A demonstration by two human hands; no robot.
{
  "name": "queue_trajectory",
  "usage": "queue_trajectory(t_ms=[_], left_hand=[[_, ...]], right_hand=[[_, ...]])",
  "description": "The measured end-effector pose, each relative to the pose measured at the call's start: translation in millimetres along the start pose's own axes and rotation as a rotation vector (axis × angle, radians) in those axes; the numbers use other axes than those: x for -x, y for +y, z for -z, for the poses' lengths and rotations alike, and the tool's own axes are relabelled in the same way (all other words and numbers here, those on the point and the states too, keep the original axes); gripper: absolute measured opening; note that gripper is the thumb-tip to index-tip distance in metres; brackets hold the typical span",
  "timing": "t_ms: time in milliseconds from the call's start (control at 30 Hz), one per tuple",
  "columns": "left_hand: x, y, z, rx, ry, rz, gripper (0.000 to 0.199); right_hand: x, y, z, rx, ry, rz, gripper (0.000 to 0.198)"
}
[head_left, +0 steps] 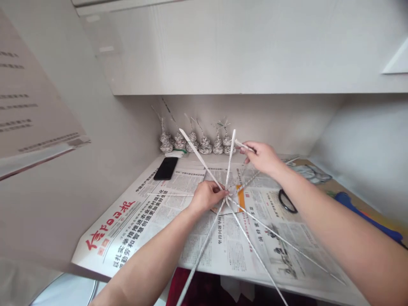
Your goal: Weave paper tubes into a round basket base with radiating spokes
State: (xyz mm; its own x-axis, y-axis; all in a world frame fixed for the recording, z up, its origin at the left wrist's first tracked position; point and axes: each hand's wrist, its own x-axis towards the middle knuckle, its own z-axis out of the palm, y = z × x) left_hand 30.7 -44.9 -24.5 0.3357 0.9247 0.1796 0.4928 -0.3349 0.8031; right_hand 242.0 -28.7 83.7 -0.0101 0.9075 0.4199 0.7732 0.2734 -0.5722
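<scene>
Several thin rolled-paper sticks (255,219) spread out like spokes from a crossing point near the middle of the desk. My left hand (208,196) is closed at that crossing, with thumb and fingers pinching the sticks where they meet. To the right and farther back, my right hand (263,157) is raised above the desk, its fingers closed around a rolled-paper strip (239,143) whose pale end sticks out to the left. Beneath the crossing lies a piece with an orange band (241,199), partly covered by the sticks and my left hand.
Newspaper (127,229) covers the desk. A black phone (165,168) lies at the back left, before several woven gourd-shaped pieces (205,145) along the wall. At right are a black ring (287,201) and a blue object (366,216). A white cabinet (242,51) overhangs the back.
</scene>
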Motion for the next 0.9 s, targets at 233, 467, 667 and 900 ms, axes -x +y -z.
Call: queue_trajectory(t_ms=[233, 467, 667, 900], left_hand=[[-0.1, 3.4, 4.1, -0.018, -0.004, 0.007, 0.027], [0.4, 4.3, 4.8, -0.042, 0.002, 0.016, 0.03], [-3.1, -1.2, 6.4, 0.11, 0.011, 0.014, 0.03], [-6.0, 1.6, 13.6, 0.516, -0.036, 0.074, 0.041]], right_hand=[[-34.2, -36.7, 35.3, 0.038, -0.015, 0.01, 0.022], [-19.6, -37.2, 24.3, 0.176, -0.089, 0.111, 0.026], [11.5, -26.0, -5.5, 0.358, -0.238, 0.258, 0.03], [53.8, -14.1, -36.3, 0.283, -0.356, 0.338, 0.037]])
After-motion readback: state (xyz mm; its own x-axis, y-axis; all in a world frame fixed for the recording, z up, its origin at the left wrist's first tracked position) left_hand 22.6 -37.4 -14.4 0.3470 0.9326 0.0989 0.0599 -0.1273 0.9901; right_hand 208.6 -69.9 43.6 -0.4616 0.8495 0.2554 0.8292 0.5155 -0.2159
